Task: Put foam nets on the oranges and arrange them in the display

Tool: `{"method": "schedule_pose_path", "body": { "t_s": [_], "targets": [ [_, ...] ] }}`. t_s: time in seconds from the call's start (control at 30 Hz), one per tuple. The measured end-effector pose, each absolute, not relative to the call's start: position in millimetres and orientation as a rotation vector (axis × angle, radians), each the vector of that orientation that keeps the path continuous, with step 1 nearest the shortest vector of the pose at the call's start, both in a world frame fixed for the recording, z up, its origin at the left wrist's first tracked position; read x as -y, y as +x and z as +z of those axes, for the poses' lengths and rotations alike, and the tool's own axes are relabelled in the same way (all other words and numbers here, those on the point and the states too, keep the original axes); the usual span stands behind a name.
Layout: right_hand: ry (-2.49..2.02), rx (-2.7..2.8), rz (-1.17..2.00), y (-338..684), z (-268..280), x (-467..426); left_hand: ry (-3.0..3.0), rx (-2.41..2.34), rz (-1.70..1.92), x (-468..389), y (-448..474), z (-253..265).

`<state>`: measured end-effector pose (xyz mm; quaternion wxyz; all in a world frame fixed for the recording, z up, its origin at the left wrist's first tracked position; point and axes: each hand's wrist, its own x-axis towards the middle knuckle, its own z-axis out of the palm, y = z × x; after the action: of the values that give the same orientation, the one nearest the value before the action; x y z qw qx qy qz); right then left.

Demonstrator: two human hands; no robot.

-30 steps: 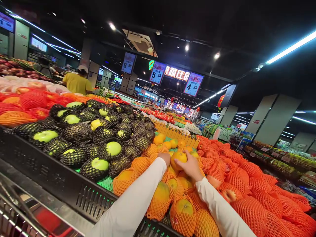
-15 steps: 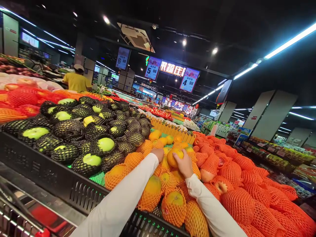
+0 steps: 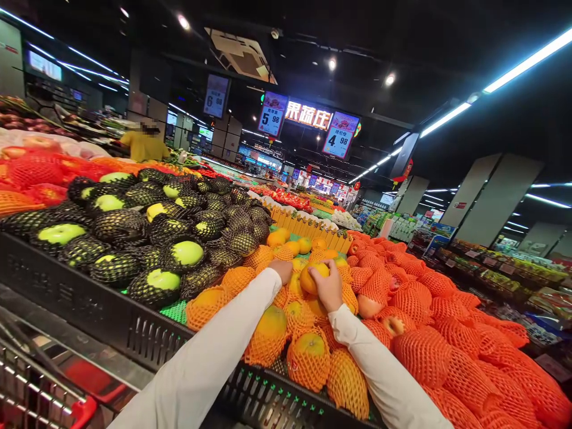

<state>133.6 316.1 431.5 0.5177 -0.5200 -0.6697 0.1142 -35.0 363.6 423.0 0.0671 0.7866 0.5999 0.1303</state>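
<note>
My right hand (image 3: 329, 288) is closed around a bare orange (image 3: 309, 279), its thumb across the near side of the fruit. To the left, my left hand (image 3: 282, 270) is low over the pile with its fingers curled down; whatever it grips is hidden from me. Netted oranges (image 3: 309, 353) in orange foam sleeves lie below and between my forearms. Several unsleeved oranges (image 3: 277, 237) rest just beyond my hands on green matting.
Green apples (image 3: 187, 253) in black foam nets fill the left of the black crate (image 3: 152, 333). Fruit in red foam nets (image 3: 424, 357) is heaped at right. A shopping cart (image 3: 40, 381) stands at lower left. A person in yellow (image 3: 143, 146) is at the far left.
The view has shifted slightly, so the fruit sits a little higher and further left. My right hand still holds the orange, its fingers now further over the fruit's right side.
</note>
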Motion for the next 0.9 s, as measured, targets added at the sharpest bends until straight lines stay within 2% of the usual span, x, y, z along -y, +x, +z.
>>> {"method": "schedule_pose_path", "body": {
  "t_s": [0.17,0.47,0.57,0.77,0.9],
  "targets": [
    [-1.477,1.691,0.147,136.6,442.0,-313.7,2.435,-1.831,0.255,-364.4,-33.6,424.4],
    [-1.471,1.837,0.304,160.5,454.9,-338.0,2.429,-1.829,0.326,-361.9,-34.6,424.7],
    [-1.438,1.746,0.051,153.1,444.0,-328.1,2.423,-1.815,0.368,-365.6,-35.2,422.7],
    [-1.127,1.792,-0.734,146.9,434.5,-322.2,2.344,-1.813,0.583,-374.1,-37.5,416.6],
    [-1.075,1.839,-1.051,148.0,435.8,-323.2,2.249,-1.9,0.656,-373.9,-39.6,416.3]
  ]
}}
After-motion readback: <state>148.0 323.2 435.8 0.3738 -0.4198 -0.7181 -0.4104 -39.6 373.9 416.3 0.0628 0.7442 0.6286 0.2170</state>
